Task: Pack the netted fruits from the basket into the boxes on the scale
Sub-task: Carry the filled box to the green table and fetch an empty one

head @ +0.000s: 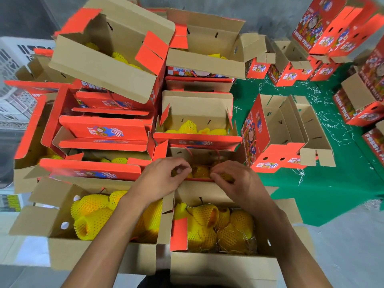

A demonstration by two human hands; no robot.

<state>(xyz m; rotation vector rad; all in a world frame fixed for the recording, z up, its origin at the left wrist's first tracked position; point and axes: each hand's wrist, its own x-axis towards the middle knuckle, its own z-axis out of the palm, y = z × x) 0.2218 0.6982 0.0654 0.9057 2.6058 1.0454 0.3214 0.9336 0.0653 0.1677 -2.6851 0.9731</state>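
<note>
Reaching into the middle box, both hands work the netted fruit inside: left hand pinching one at its left, right hand curled on another alongside.

Floor: grey concrete, bare at the lower right and along the top edge. Green mat spread over the right half, littered with pale shredded strands. White latticed crate at the left edge. Lighting: even, bright.

Head view, steeply down, close over boxes
</note>
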